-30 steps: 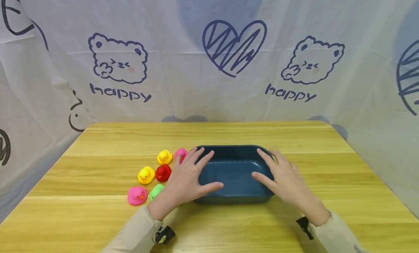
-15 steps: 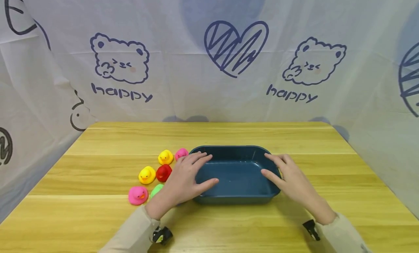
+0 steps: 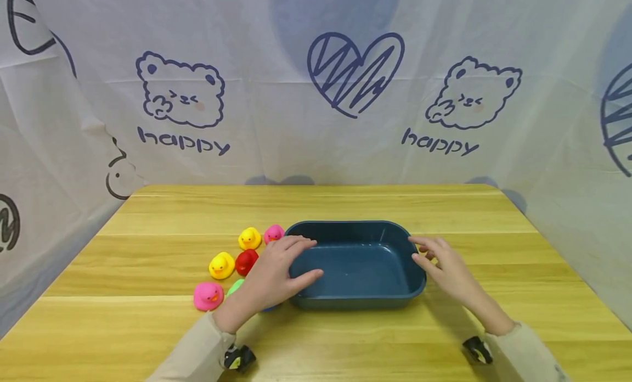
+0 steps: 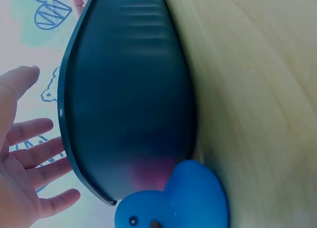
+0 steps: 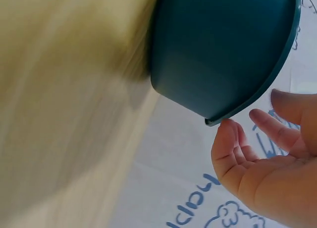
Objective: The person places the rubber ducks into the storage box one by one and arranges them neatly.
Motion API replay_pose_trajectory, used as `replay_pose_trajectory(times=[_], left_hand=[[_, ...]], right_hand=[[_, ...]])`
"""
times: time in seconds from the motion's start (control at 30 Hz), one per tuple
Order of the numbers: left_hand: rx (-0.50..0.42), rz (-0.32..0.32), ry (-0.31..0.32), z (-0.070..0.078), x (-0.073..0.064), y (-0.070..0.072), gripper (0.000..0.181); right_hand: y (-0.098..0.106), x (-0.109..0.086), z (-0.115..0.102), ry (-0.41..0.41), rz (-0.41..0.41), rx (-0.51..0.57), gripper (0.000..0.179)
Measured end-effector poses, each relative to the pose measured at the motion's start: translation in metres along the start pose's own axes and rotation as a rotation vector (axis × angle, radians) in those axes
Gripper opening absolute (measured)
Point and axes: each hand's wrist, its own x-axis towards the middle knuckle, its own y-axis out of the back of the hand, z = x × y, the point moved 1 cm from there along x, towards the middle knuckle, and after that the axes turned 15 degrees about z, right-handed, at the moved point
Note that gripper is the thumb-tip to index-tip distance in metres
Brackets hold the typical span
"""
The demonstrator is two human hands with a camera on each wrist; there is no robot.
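Observation:
A dark teal plastic basin (image 3: 355,269) stands on the wooden table. My left hand (image 3: 276,267) is spread over its left end, thumb and fingers apart; in the left wrist view the straight fingers (image 4: 44,151) come up to the rim, gripping nothing. At the other end my right hand (image 3: 446,267) has loosely bent fingers just off the right rim; the right wrist view shows one fingertip (image 5: 227,125) right at the rim. Close by the basin's left side sits a blue rubber duck (image 4: 198,198), mostly hidden under my left hand in the head view.
Left of the basin are more rubber ducks: yellow ones (image 3: 249,239) (image 3: 221,265), pink ones (image 3: 208,296) (image 3: 273,233), a red one (image 3: 246,262) and a partly covered green one (image 3: 235,287). A white printed cloth (image 3: 276,124) hangs behind the table (image 3: 345,201).
My right hand has drawn to the right, from over the basin's right end to beside its rim. The left hand has shifted slightly left and toward me, its fingers less spread.

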Motion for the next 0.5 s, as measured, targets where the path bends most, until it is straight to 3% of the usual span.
replay_pose_trajectory(times=[0.3, 0.5], left_hand=[[-0.030, 0.069, -0.040, -0.008, -0.004, 0.001, 0.049], [-0.042, 0.076, -0.015, -0.010, -0.007, 0.005, 0.047]], right_hand=[[0.004, 0.001, 0.011, -0.176, -0.089, 0.114, 0.032], [0.005, 0.000, 0.017, -0.296, -0.165, 0.244, 0.038]])
